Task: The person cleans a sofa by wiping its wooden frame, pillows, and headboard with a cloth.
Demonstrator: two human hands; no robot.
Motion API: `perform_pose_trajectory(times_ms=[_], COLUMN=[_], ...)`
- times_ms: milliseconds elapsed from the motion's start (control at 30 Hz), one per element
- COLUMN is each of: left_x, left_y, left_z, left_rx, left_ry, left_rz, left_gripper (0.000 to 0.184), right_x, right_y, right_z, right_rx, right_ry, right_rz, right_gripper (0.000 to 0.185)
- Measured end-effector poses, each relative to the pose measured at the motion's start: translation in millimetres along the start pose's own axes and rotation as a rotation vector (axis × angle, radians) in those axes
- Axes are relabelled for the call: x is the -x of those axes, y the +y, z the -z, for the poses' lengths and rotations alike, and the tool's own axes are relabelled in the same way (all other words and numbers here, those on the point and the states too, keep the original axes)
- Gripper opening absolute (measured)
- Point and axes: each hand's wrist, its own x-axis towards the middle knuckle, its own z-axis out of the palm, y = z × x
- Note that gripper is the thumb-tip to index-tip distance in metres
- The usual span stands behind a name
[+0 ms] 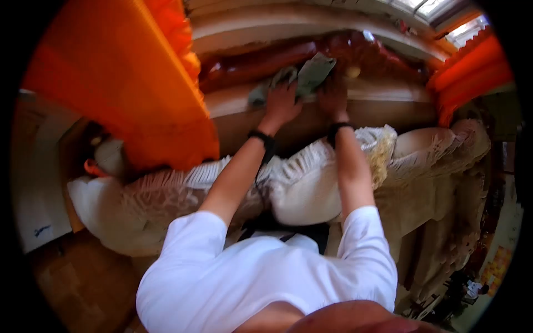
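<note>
A grey-green cloth point(316, 70) lies bunched and folded against a long, glossy dark red piece point(363, 53), on the pale ledge point(397, 91) that runs along under both. Its right part stands up in a stiff fold, while its left part spreads lower and darker.

The left hand point(282, 104) is on the cloth, near its middle, with the fingers reaching forward over the fabric — whether they grip it or merely lie on it, I cannot tell. The right hand point(333, 100) is at the cloth's right edge; its fingers are dark and blurred, so I cannot tell whether they are open or closed. A small pale round thing point(353, 72) shows just right of the cloth, close to the right hand.

Both arms stretch out from a white T-shirt point(272, 277), a black band point(262, 143) on the left wrist and another dark band point(338, 130) on the right. They pass over a pale sofa back point(305, 197) draped with white lacy covers point(208, 173), on the near side of the cloth. One orange curtain point(119, 72) hangs well to the left of the cloth, another orange curtain point(472, 75) well to its right — and a bright window point(427, 6) shows beyond it, to the upper right.
</note>
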Motion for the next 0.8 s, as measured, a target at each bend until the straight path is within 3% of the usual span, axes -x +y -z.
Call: perform_pose_trajectory(times_ms=[67,100,133,200,267,300,333,400,433,500,533,600,667,733,800], left_x=[3,4,2,8,10,10,21,33,42,56,57,52,42,48,44], left_y=[-9,-17,-22,-18,-14,-32,-25,-17,-7,17,16,0,-35,-58,-60], left_z=[0,0,-2,1,13,-7,-3,14,32,70,73,80,51,20,11], left_rx=[0.201,0.190,0.215,0.256,0.606,0.740,0.749,0.082,0.078,0.118,0.122,0.183,0.201,-0.153,-0.142], left_ry=[0.069,0.089,0.015,-0.054,-0.224,-0.282,-0.277,-0.060,-0.059,0.118,0.125,0.325,0.262,0.310,0.387], left_rz=[-0.079,-0.088,-0.082,-0.086,0.048,0.004,0.010,-0.389,-0.383,-0.502,-0.491,-0.321,-0.165,0.099,0.139], left_gripper=[0.073,0.073,0.075,0.076,0.078,0.078,0.078,0.073,0.073,0.055,0.055,0.049,0.041,0.029,0.027], right_x=[-2,4,-3,-4,6,9,7,-9,-9,-18,-22,-27,-28,-30,-33], right_y=[6,6,-8,-46,-84,-87,-88,-90,-79,-69,-54,-14,29,35,42], right_z=[4,0,19,49,66,55,61,64,59,68,72,83,87,114,120], right_rx=[-0.124,-0.252,-0.135,-0.447,-0.877,-1.079,-1.076,-1.007,-0.734,-0.748,-0.687,-0.541,-0.419,-0.396,-0.316], right_ry=[-0.284,-0.285,-0.420,-0.780,-0.514,-0.365,-0.377,-0.175,-0.102,0.028,0.119,0.270,0.352,0.357,0.357], right_rz=[-0.069,-0.044,0.110,-0.009,-0.181,-0.326,-0.323,-0.512,-0.430,-0.580,-0.605,-0.634,-0.650,-0.721,-0.734], right_gripper=[0.045,0.046,0.052,0.059,0.063,0.057,0.057,0.049,0.043,0.040,0.039,0.038,0.036,0.033,0.033])
